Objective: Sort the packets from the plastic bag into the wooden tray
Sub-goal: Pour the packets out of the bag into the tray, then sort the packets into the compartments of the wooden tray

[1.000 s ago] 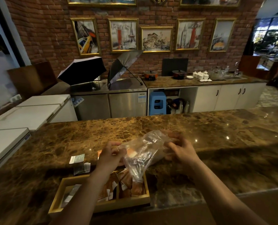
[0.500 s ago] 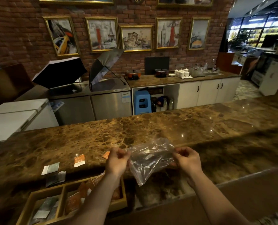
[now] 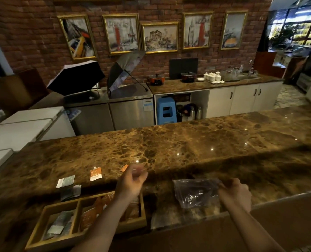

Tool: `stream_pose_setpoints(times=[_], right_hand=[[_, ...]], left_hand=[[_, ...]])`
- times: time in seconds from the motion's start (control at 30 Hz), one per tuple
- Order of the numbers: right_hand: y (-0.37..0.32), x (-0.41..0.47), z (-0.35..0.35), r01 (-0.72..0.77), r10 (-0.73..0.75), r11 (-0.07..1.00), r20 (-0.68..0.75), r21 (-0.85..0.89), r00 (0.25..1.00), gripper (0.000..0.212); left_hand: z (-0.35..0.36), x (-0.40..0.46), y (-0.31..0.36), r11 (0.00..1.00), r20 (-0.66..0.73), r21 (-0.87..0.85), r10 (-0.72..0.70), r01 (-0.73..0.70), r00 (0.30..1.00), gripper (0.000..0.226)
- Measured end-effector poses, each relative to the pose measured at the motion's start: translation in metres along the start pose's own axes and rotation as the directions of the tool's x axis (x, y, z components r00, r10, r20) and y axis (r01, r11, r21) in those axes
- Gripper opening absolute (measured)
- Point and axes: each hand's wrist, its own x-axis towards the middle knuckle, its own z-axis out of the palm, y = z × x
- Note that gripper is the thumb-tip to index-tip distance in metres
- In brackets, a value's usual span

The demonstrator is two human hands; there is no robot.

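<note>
Packets [image 3: 96, 174] lie on brown marble counter [image 3: 187, 142]; right fingers [image 3: 223, 186] pinch plastic bag [image 3: 194, 192], left hand [image 3: 133, 180] empty.

Left hand [image 3: 133, 180] let go of plastic bag [image 3: 194, 192]; right hand [image 3: 235, 192] alone carried it rightward, lower, near counter.

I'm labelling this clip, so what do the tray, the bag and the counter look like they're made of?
Tray: pale unfinished-looking wood, with visible board edges and dividers. Bag: thin clear plastic film, crinkled and see-through. Counter: polished brown stone, probably marble, veined and mirroring lights.
</note>
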Motion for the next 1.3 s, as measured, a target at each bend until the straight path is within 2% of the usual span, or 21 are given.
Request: stream_pose_setpoints(times=[0.1,0.23,0.37,0.5,0.57,0.67,0.77,0.87,0.9,0.93,1.0,1.07,1.13,1.17,1.23,1.27,1.3], right_hand=[[-0.021,-0.011,0.000,0.192,-0.200,0.970,-0.043,-0.150,0.979,0.043],[-0.064,-0.036,0.016,0.437,-0.426,0.896,0.123,-0.083,0.896,0.030],[-0.106,-0.086,0.044,0.647,-0.634,0.760,0.278,0.051,0.722,0.029],[-0.138,-0.133,0.074,0.796,-0.735,0.605,0.388,0.005,0.556,0.040],[-0.148,-0.150,0.089,0.846,-0.733,0.532,0.476,-0.046,0.486,0.050],[-0.153,-0.164,0.108,0.889,-0.673,0.454,0.633,-0.055,0.383,0.070],[-0.148,-0.171,0.125,0.933,-0.620,0.348,0.723,-0.094,0.305,0.071],[-0.142,-0.173,0.138,0.954,-0.599,0.276,0.754,-0.122,0.269,0.064],[-0.140,-0.171,0.141,0.967,-0.600,0.219,0.764,-0.130,0.239,0.061],[-0.139,-0.170,0.141,0.982,-0.595,0.111,0.781,-0.151,0.187,0.062],[-0.137,-0.166,0.146,0.962,-0.519,-0.132,0.843,-0.240,0.139,0.050],[-0.138,-0.169,0.144,0.926,-0.449,-0.248,0.881,-0.285,0.152,0.037],[-0.137,-0.172,0.146,0.938,-0.503,-0.187,0.849,-0.292,0.163,0.038],[-0.139,-0.174,0.146,0.956,-0.581,-0.087,0.794,-0.280,0.179,0.041],[-0.146,-0.176,0.136,0.963,-0.661,0.146,0.702,-0.224,0.264,0.046],[-0.149,-0.179,0.131,0.956,-0.670,0.207,0.683,-0.207,0.293,0.048],[-0.152,-0.180,0.127,0.957,-0.660,0.213,0.693,-0.199,0.291,0.048]], left_hand=[[-0.027,-0.001,-0.009,0.991,-0.080,0.131,0.041,-0.031,0.996,0.019],[-0.061,-0.003,-0.027,0.950,-0.126,0.313,0.063,-0.020,0.990,0.025],[-0.092,-0.013,-0.051,0.856,-0.110,0.516,0.092,-0.022,0.990,0.039],[-0.114,-0.025,-0.073,0.735,0.086,0.650,0.182,-0.194,0.979,0.042],[-0.123,-0.027,-0.082,0.673,0.219,0.676,0.203,-0.298,0.955,0.046],[-0.131,-0.027,-0.089,0.605,0.328,0.724,0.120,-0.331,0.937,0.062],[-0.137,-0.027,-0.098,0.573,0.380,0.739,0.081,-0.355,0.922,0.070],[-0.144,-0.027,-0.104,0.505,0.410,0.763,0.104,-0.403,0.906,0.070],[-0.145,-0.027,-0.104,0.478,0.414,0.773,0.119,-0.417,0.903,0.068],[-0.146,-0.027,-0.105,0.460,0.418,0.777,0.133,-0.430,0.899,0.066],[-0.148,-0.026,-0.107,0.445,0.418,0.780,0.152,-0.440,0.895,0.062],[-0.150,-0.027,-0.108,0.436,0.408,0.792,0.142,-0.427,0.902,0.061],[-0.152,-0.027,-0.106,0.433,0.408,0.797,0.130,-0.422,0.904,0.061],[-0.154,-0.027,-0.104,0.433,0.407,0.797,0.128,-0.420,0.904,0.060],[-0.156,-0.027,-0.102,0.435,0.410,0.792,0.142,-0.428,0.901,0.054],[-0.157,-0.027,-0.101,0.441,0.417,0.782,0.155,-0.440,0.896,0.053],[-0.157,-0.026,-0.101,0.450,0.428,0.768,0.170,-0.456,0.888,0.054]])
